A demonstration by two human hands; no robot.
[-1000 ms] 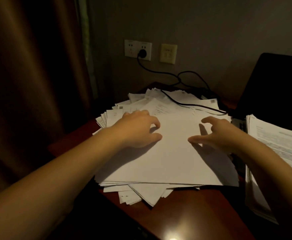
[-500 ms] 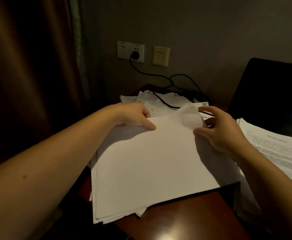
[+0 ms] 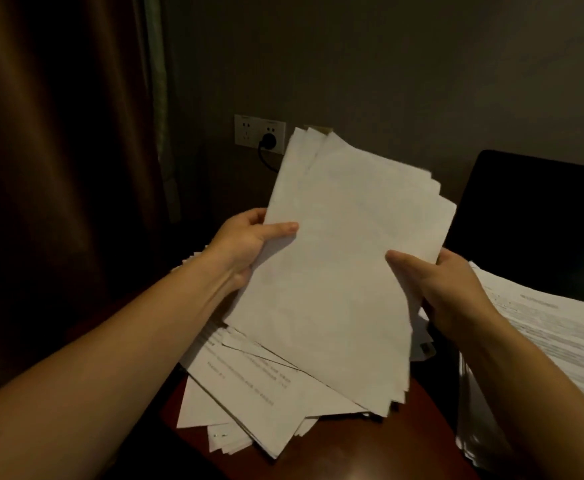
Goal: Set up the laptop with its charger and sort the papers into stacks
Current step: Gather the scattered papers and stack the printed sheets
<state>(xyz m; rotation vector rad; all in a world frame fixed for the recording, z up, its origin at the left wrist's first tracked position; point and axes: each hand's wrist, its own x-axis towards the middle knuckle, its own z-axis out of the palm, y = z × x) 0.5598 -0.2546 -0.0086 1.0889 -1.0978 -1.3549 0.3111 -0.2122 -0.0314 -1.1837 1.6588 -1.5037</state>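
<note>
The left hand (image 3: 245,240) pinches the left edge of a sheaf (image 3: 346,265) of white sheets, thumb lying flat across the front and fingers curled out of sight behind. The right hand (image 3: 446,289) grips the opposite edge lower down in the same way, thumb on the front face and fingers wrapped behind. Between them the sheaf is held up off the table (image 3: 318,452), tilted with its top leaning right, its blank side facing the camera and its edges uneven, so that several corners fan out at the top and bottom. Below it a loose pile (image 3: 249,386) of printed papers sprawls across the reddish-brown table, sheets lying at different angles and some overhanging the near edge. To the right, beyond the right forearm, a thick stack (image 3: 543,341) of printed pages lies apart from the pile. Behind that stack stands the dark laptop (image 3: 533,220). On the wall behind the sheaf, a socket (image 3: 259,133) holds a black plug (image 3: 269,140), whose cable (image 3: 266,161) drops down behind the papers. A brown curtain (image 3: 58,168) fills the left side.
</note>
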